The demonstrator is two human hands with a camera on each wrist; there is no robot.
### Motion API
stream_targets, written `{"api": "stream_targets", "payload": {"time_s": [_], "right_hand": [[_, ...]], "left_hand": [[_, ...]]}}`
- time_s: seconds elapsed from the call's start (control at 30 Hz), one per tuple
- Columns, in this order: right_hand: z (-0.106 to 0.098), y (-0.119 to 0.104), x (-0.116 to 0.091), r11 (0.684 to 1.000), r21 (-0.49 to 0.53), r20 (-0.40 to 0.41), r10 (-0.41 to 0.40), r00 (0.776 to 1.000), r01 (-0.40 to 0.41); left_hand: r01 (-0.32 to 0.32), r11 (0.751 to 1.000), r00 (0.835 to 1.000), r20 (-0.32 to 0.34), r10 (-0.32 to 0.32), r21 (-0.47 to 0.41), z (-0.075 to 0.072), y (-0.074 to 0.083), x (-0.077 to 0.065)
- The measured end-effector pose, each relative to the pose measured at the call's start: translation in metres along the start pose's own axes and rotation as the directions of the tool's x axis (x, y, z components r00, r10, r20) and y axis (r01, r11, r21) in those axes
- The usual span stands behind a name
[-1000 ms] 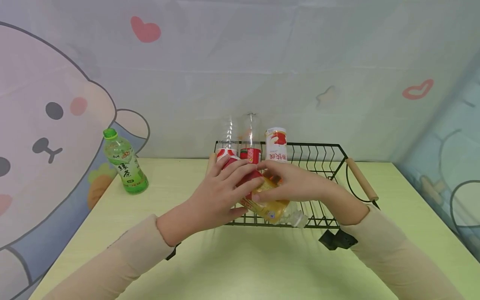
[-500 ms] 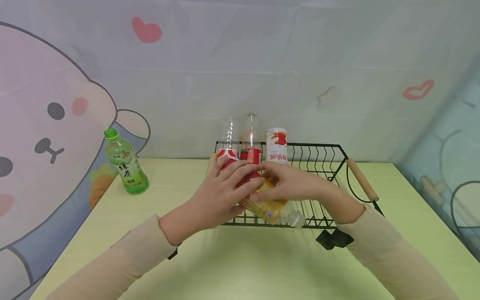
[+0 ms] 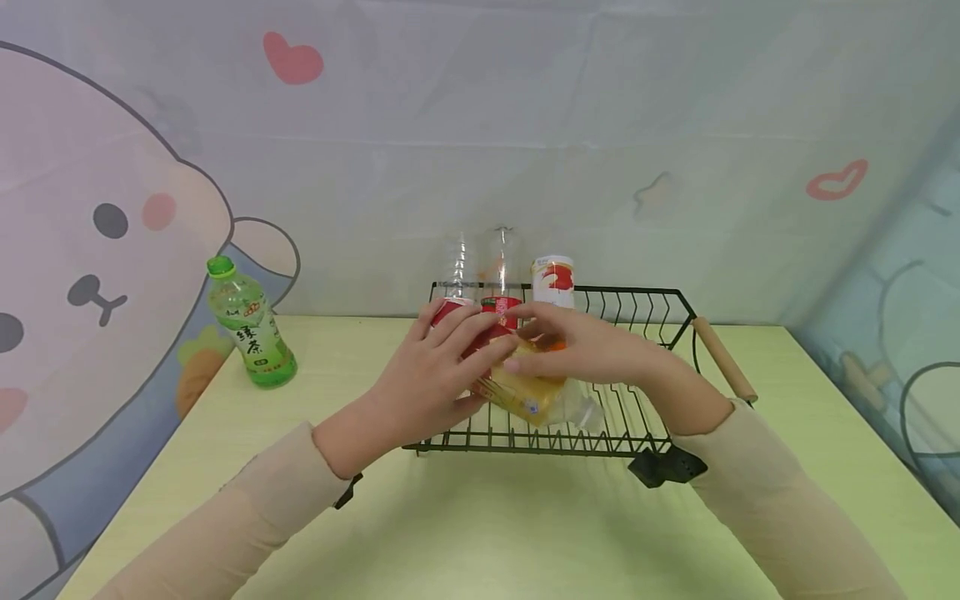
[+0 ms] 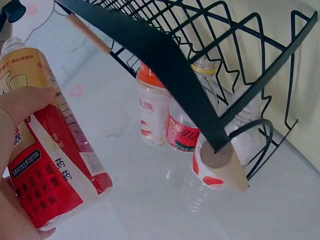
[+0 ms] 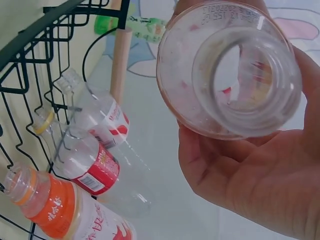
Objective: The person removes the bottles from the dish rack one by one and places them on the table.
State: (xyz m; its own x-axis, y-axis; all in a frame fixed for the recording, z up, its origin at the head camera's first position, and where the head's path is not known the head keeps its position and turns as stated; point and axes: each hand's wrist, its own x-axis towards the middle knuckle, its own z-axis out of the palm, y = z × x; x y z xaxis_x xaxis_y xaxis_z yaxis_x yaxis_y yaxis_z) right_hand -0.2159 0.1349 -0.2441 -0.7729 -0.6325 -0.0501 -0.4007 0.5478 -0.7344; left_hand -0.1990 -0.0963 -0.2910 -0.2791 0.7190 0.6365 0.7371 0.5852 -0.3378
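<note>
Both hands hold one plastic bottle [image 3: 525,396] with a red and yellow label over the front of a black wire rack [image 3: 637,290]. It lies tilted, its clear neck toward the lower right in the head view. My left hand [image 3: 423,379] grips the red base end, its thumb [image 4: 32,102] across the label in the left wrist view. My right hand [image 3: 607,354] holds the yellow part nearer the neck; the bottle's open mouth [image 5: 255,75] faces the right wrist camera.
Several bottles stand neck down along the rack's back: a white-labelled bottle [image 3: 553,283], a red-labelled bottle [image 3: 501,308] and a clear bottle [image 3: 460,267]. A green tea bottle [image 3: 255,329] stands upright on the table [image 3: 480,533] at left. A wooden handle [image 3: 723,358] edges the rack's right side.
Both hands have moved slightly up and away with the bottle, and its neck end has come a little higher and left. The other bottles and the rack have not moved.
</note>
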Motion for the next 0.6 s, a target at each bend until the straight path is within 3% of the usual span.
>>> {"api": "stream_targets", "payload": {"time_s": [0.27,0.6], "right_hand": [[-0.022,0.009,0.001,0.99,0.136,-0.106,-0.018,0.994,0.032],[-0.041,0.023,0.002,0.975,0.219,-0.23,0.03,0.973,0.022]], "left_hand": [[0.064,0.998,0.997,-0.042,-0.065,-0.01,-0.005,-0.013,-0.001],[0.173,0.982,0.982,-0.062,-0.178,-0.07,-0.011,-0.025,-0.002]]}}
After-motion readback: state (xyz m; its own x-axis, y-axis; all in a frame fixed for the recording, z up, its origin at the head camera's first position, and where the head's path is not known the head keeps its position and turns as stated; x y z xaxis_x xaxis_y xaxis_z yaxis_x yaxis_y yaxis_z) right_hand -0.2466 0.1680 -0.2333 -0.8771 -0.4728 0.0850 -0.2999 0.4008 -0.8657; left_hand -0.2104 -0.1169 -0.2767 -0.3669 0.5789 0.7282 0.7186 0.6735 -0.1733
